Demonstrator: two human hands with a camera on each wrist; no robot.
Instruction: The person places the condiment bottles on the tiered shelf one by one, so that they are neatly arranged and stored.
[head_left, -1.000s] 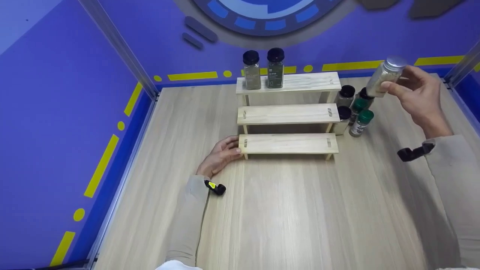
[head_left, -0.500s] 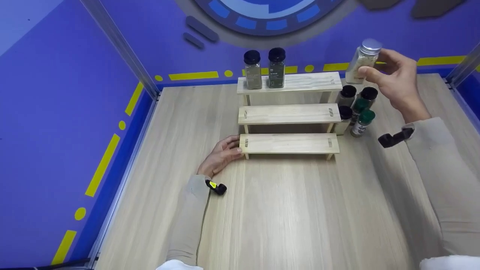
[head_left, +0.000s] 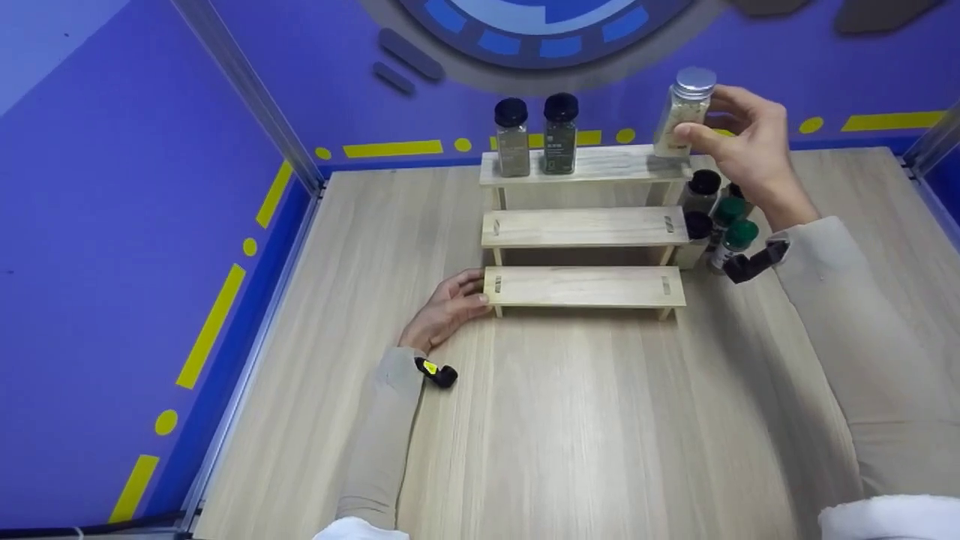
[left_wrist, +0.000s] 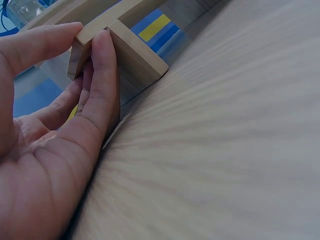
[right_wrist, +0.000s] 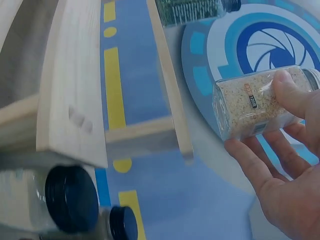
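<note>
My right hand (head_left: 754, 146) grips a clear glass spice jar (head_left: 681, 120) with a silver lid and pale, grainy contents. In the head view the jar overlaps the right end of the top tier; the right wrist view shows a gap between its base (right_wrist: 221, 112) and the wooden shelf edge. Thumb and fingers of my left hand (head_left: 448, 311) pinch the left end of the lowest tier of a three-tier wooden spice rack (head_left: 585, 285). Two black-lidded spice jars, one greyish (head_left: 513, 150) and one dark green (head_left: 560, 146), stand upright on the top tier's left half.
Right of the rack several jars stand close together on the table, among them black-lidded ones (head_left: 703, 187) and green-lidded ones (head_left: 740, 236). My right forearm passes beside them. A blue wall (head_left: 420, 112) rises behind the rack, and another (head_left: 112, 262) along the left.
My right hand has carried the silver-lidded jar left and upward, from over the jar cluster to the top tier's right end. My left hand keeps its place on the rack.
</note>
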